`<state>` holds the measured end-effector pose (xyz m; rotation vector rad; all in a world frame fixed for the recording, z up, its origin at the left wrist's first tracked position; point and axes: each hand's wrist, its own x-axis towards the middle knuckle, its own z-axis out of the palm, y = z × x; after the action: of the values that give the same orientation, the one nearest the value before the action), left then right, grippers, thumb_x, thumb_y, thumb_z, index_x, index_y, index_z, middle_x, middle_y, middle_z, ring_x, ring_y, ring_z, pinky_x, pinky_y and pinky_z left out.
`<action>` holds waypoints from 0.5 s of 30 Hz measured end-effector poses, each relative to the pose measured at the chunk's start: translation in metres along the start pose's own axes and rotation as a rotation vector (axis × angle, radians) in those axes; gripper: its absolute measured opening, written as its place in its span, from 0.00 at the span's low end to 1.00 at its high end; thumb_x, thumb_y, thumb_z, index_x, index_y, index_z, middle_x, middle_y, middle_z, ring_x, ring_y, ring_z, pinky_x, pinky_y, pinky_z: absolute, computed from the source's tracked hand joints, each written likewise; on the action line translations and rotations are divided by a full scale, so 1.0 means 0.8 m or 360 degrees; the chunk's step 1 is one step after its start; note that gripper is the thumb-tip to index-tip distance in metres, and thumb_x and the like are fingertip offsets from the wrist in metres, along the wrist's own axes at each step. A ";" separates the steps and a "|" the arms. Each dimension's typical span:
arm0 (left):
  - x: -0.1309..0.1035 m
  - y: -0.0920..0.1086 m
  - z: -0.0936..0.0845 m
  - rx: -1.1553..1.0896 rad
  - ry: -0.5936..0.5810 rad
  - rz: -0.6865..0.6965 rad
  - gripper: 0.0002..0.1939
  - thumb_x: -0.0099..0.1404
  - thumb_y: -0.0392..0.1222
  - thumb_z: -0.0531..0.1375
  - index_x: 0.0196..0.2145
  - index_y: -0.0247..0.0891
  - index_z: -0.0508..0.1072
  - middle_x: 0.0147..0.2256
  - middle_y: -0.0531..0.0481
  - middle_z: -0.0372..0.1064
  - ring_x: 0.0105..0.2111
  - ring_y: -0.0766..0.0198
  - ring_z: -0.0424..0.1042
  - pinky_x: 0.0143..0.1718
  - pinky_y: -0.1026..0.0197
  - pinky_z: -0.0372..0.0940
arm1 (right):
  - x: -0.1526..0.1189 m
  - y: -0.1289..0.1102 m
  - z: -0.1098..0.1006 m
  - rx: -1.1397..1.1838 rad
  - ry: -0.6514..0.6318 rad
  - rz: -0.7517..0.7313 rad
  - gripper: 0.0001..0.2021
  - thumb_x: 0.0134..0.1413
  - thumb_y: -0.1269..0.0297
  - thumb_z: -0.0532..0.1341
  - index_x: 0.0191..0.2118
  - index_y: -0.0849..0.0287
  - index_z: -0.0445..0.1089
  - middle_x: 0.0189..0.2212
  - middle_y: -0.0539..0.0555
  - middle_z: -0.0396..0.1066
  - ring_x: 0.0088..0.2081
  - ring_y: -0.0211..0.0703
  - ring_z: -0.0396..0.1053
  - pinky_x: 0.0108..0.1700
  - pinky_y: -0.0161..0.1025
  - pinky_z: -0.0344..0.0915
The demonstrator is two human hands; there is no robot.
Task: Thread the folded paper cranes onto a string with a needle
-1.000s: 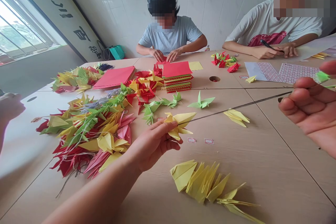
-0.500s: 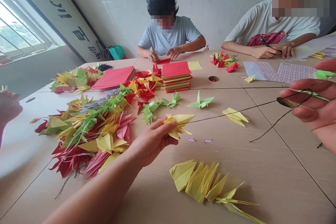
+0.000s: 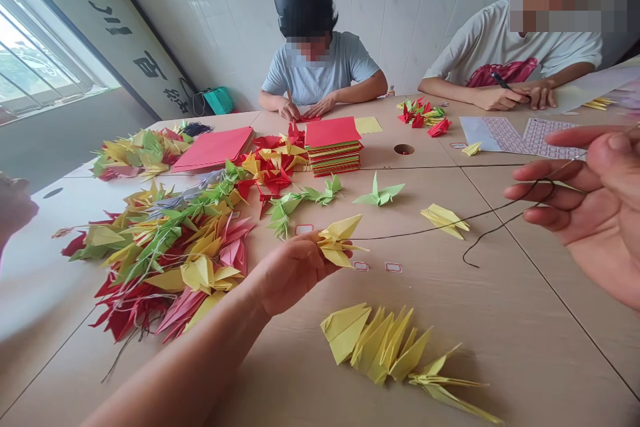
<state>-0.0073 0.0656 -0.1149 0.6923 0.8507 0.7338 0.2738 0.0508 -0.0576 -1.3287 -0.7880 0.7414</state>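
My left hand point(image 3: 300, 257) pinches a folded yellow paper crane point(image 3: 339, 240) above the table. From the crane a dark thread point(image 3: 425, 232) runs to the right and loops at the fingers of my right hand point(image 3: 595, 193). Thumb and forefinger of that hand are closed on a thin needle point(image 3: 575, 159); its far end is hidden. Below lies a row of yellow paper cranes point(image 3: 383, 343) on the tabletop. A flat-folded yellow crane point(image 3: 445, 220) lies under the thread, with a green crane point(image 3: 379, 192) to its left.
Strung cranes in many colours point(image 3: 175, 247) are heaped at left. Behind them are red paper sheets point(image 3: 215, 149) and a paper stack point(image 3: 333, 147). Two people sit across the table, one writing with a pen point(image 3: 500, 80). Another person's hand point(image 3: 17, 203) shows at the left edge.
My right hand has turned and its fingers have closed in on the needle; a green item seen by it before no longer shows. My left hand still holds the yellow crane.
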 end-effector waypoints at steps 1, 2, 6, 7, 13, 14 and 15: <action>0.001 -0.001 -0.001 0.0035 -0.0007 0.0006 0.20 0.46 0.25 0.55 0.38 0.31 0.76 0.41 0.43 0.77 0.43 0.62 0.75 0.50 0.62 0.66 | -0.003 -0.002 0.003 0.0039 0.0015 0.0026 0.06 0.59 0.61 0.61 0.34 0.54 0.74 0.24 0.54 0.73 0.23 0.38 0.73 0.21 0.35 0.62; 0.002 -0.003 -0.002 0.0080 -0.0011 0.0013 0.20 0.47 0.25 0.56 0.39 0.31 0.76 0.41 0.43 0.77 0.43 0.62 0.74 0.51 0.62 0.65 | -0.006 -0.003 0.005 0.0066 0.0006 0.0030 0.06 0.59 0.62 0.61 0.33 0.54 0.73 0.23 0.54 0.73 0.23 0.38 0.73 0.21 0.34 0.63; 0.005 -0.008 -0.006 0.0331 0.0017 0.0073 0.15 0.55 0.31 0.62 0.42 0.32 0.76 0.41 0.43 0.76 0.42 0.62 0.74 0.51 0.59 0.65 | -0.008 0.001 0.006 0.0215 -0.0123 0.0026 0.06 0.58 0.64 0.59 0.32 0.53 0.73 0.23 0.54 0.74 0.24 0.39 0.73 0.21 0.31 0.67; 0.006 -0.010 -0.007 0.0408 0.0046 0.0100 0.14 0.56 0.33 0.63 0.42 0.33 0.76 0.40 0.44 0.76 0.40 0.63 0.74 0.50 0.59 0.65 | -0.007 0.002 0.006 0.0249 -0.0155 0.0041 0.07 0.58 0.65 0.59 0.32 0.53 0.73 0.23 0.53 0.74 0.23 0.38 0.73 0.20 0.30 0.68; 0.012 -0.014 -0.011 0.0962 0.0287 0.0288 0.07 0.59 0.36 0.61 0.36 0.34 0.76 0.29 0.51 0.73 0.28 0.68 0.72 0.37 0.62 0.67 | -0.013 0.014 0.006 0.0308 -0.0351 0.0175 0.07 0.60 0.64 0.58 0.35 0.51 0.73 0.27 0.52 0.75 0.26 0.38 0.75 0.25 0.31 0.72; 0.012 -0.014 -0.011 0.1063 0.0315 0.0321 0.07 0.60 0.36 0.60 0.36 0.34 0.75 0.29 0.51 0.73 0.28 0.68 0.71 0.36 0.62 0.67 | -0.015 0.016 0.005 0.0304 -0.0370 0.0201 0.07 0.60 0.64 0.58 0.36 0.51 0.74 0.27 0.52 0.75 0.27 0.38 0.75 0.26 0.31 0.73; 0.012 -0.014 -0.011 0.1162 0.0341 0.0355 0.07 0.60 0.35 0.59 0.37 0.35 0.75 0.29 0.51 0.73 0.28 0.68 0.71 0.35 0.62 0.67 | -0.018 0.018 0.003 0.0296 -0.0374 0.0234 0.07 0.60 0.64 0.58 0.36 0.51 0.74 0.27 0.52 0.75 0.27 0.38 0.75 0.26 0.30 0.72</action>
<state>-0.0070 0.0691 -0.1319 1.3926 1.2695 0.6980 0.2640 0.0415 -0.0731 -1.1528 -0.7911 1.0767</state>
